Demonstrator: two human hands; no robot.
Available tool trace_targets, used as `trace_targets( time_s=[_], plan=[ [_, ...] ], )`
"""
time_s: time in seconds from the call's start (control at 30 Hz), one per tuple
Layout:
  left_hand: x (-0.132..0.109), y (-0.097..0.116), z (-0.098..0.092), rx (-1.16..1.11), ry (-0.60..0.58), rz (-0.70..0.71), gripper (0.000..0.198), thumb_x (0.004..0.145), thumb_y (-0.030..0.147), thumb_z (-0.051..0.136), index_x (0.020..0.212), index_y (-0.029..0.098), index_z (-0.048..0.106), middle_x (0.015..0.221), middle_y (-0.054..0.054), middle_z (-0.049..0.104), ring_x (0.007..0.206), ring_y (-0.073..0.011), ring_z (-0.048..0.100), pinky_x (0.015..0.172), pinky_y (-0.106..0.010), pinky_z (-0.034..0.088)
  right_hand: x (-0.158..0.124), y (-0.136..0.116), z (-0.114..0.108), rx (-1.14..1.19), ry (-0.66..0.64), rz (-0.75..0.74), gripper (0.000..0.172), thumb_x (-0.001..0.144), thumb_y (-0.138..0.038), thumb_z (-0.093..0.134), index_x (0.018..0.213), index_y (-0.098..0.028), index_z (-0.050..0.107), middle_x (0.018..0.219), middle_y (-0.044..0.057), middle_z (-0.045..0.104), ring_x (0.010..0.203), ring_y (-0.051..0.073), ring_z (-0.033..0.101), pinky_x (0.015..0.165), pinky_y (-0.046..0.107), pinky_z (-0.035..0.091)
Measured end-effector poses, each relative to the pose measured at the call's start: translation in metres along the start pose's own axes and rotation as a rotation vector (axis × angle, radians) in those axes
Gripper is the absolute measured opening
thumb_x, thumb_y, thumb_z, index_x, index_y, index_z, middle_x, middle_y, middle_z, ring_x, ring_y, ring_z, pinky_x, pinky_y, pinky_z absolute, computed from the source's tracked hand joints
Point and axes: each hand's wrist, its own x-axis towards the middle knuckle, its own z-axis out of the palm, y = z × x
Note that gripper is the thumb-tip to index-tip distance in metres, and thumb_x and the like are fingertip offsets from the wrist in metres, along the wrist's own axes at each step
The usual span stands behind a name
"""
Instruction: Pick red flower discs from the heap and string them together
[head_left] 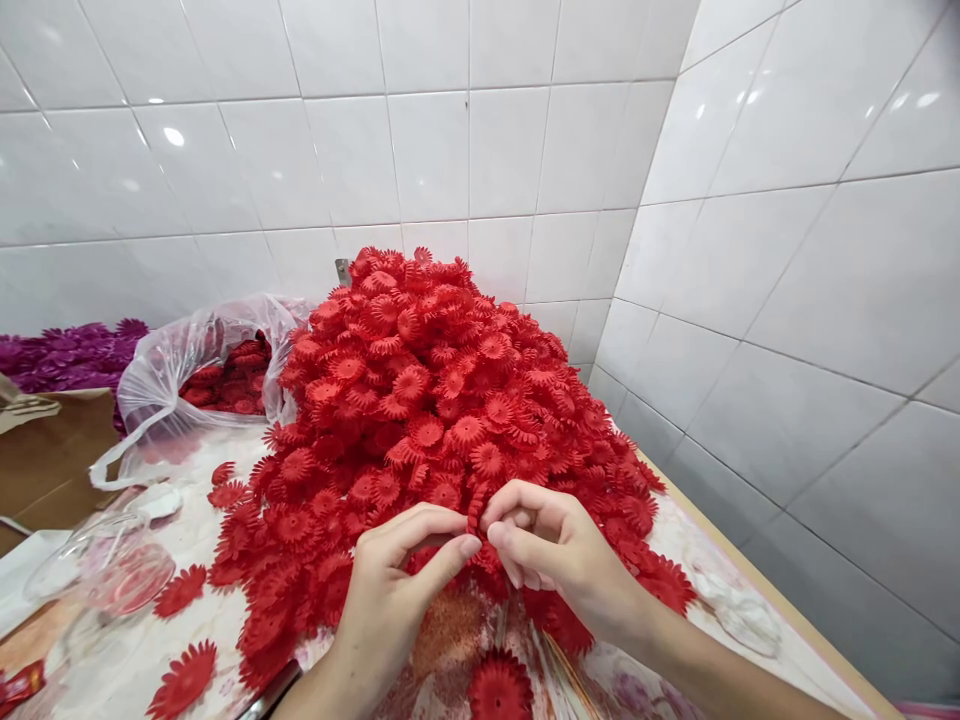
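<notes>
A tall heap of red fabric flower pieces (427,400) rises on the table against the tiled corner. At its near foot my left hand (397,590) and my right hand (547,545) meet, fingertips pinched together. Between them stands a small stack of red flower pieces (476,508), gripped by both hands. Loose red flowers (184,680) lie scattered on the patterned tablecloth (187,545) around my wrists.
A clear plastic bag (187,375) with more red pieces sits at the left of the heap. Purple flower pieces (71,355) lie behind a cardboard box (45,450). A clear lid (105,570) rests front left. White tiled walls close in behind and right.
</notes>
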Motion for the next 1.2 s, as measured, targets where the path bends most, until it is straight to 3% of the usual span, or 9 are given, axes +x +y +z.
trace_targets(
  time_s=[0.23,0.4,0.5,0.73,0.9,1.03,1.2],
  plan=[
    [0.0013,0.0018,0.0010,0.018,0.001,0.002,0.006,0.074,0.024,0.069,0.070,0.020,0.072,0.072,-0.001,0.071,0.066,-0.0142,0.063,0.063,-0.021,0.049,0.0003,-0.0026,0.0014,-0.055,0.113,-0.031,0.025,0.075,-0.038,0.068,0.073,-0.017,0.056,0.051,-0.006,0.045,0.045,0.006,0.037,0.044,0.021,0.026],
    [0.0030,0.0010,0.0005,-0.130,-0.006,-0.183,0.014,0.075,0.032,0.067,0.069,0.019,0.072,0.070,0.000,0.069,0.068,-0.0148,0.061,0.063,-0.022,0.049,0.0008,-0.0064,0.0022,-0.095,0.283,-0.097,0.027,0.073,-0.037,0.070,0.086,-0.019,0.055,0.053,-0.009,0.044,0.048,0.007,0.036,0.047,0.021,0.027],
    [0.0043,-0.0007,-0.0004,-0.274,-0.038,-0.308,0.019,0.076,0.034,0.066,0.067,0.018,0.072,0.066,0.000,0.067,0.067,-0.0142,0.060,0.067,-0.022,0.050,0.0009,-0.0074,0.0019,-0.096,0.233,-0.058,0.026,0.074,-0.039,0.068,0.084,-0.018,0.057,0.053,-0.008,0.043,0.048,0.007,0.035,0.045,0.022,0.025],
    [0.0078,0.0012,0.0017,-0.529,-0.016,-0.435,0.019,0.070,0.031,0.071,0.058,0.016,0.068,0.060,0.001,0.064,0.063,-0.0125,0.059,0.066,-0.022,0.051,0.0011,-0.0066,0.0016,-0.032,0.141,0.044,0.027,0.077,-0.043,0.063,0.073,-0.018,0.052,0.053,-0.005,0.049,0.046,0.007,0.033,0.044,0.021,0.022],
    [0.0084,0.0035,0.0024,-0.591,-0.048,-0.473,0.020,0.068,0.032,0.072,0.057,0.015,0.069,0.057,0.000,0.064,0.059,-0.0117,0.059,0.063,-0.021,0.050,-0.0016,-0.0021,0.0034,-0.295,0.207,-0.146,0.012,0.082,-0.027,0.059,0.093,-0.023,0.054,0.065,-0.005,0.047,0.059,0.010,0.043,0.055,0.022,0.035],
    [0.0093,0.0034,0.0023,-0.624,-0.057,-0.496,0.020,0.069,0.031,0.071,0.057,0.015,0.069,0.058,0.000,0.064,0.058,-0.0106,0.058,0.062,-0.020,0.049,-0.0055,0.0001,0.0058,-0.589,0.175,-0.324,0.006,0.083,-0.020,0.056,0.087,-0.022,0.060,0.068,-0.002,0.046,0.062,0.012,0.046,0.058,0.024,0.038],
    [0.0094,0.0022,0.0021,-0.641,-0.090,-0.497,0.025,0.070,0.038,0.070,0.060,0.015,0.070,0.061,0.000,0.063,0.061,-0.0107,0.057,0.063,-0.021,0.048,-0.0075,-0.0013,0.0074,-0.649,0.165,-0.392,0.004,0.082,-0.020,0.057,0.084,-0.019,0.061,0.080,0.003,0.054,0.068,0.014,0.051,0.060,0.026,0.041]
  ],
)
